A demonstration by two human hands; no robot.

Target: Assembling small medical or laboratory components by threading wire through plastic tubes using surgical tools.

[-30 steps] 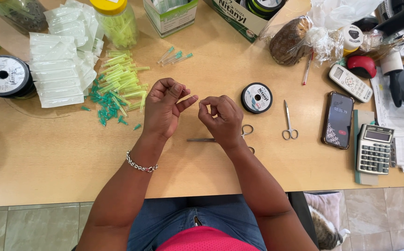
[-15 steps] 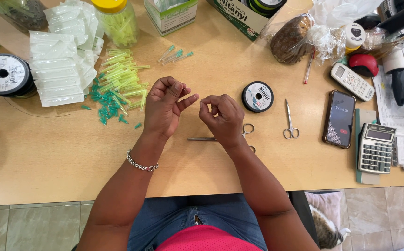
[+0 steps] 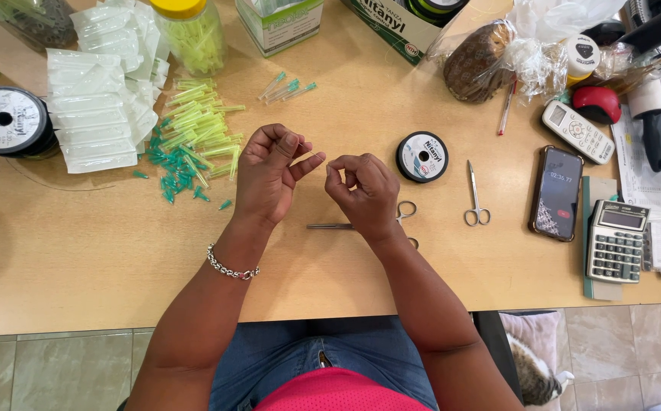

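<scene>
A fine thread (image 3: 316, 155), barely visible, is pinched between the fingers of the left hand (image 3: 269, 179) and the right hand (image 3: 364, 192), above the middle of the counter (image 3: 79, 251). It is judged weightless, limp and slippery, best gripped close to its ends with fingertips pressed together.

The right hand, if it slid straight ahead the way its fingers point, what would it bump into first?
Probably the left hand. The right hand points its pinched fingertips leftward at the left hand's fingertips, with only a small gap and what looks like fine thread between them. Heights look alike, though depth is uncertain.
</scene>
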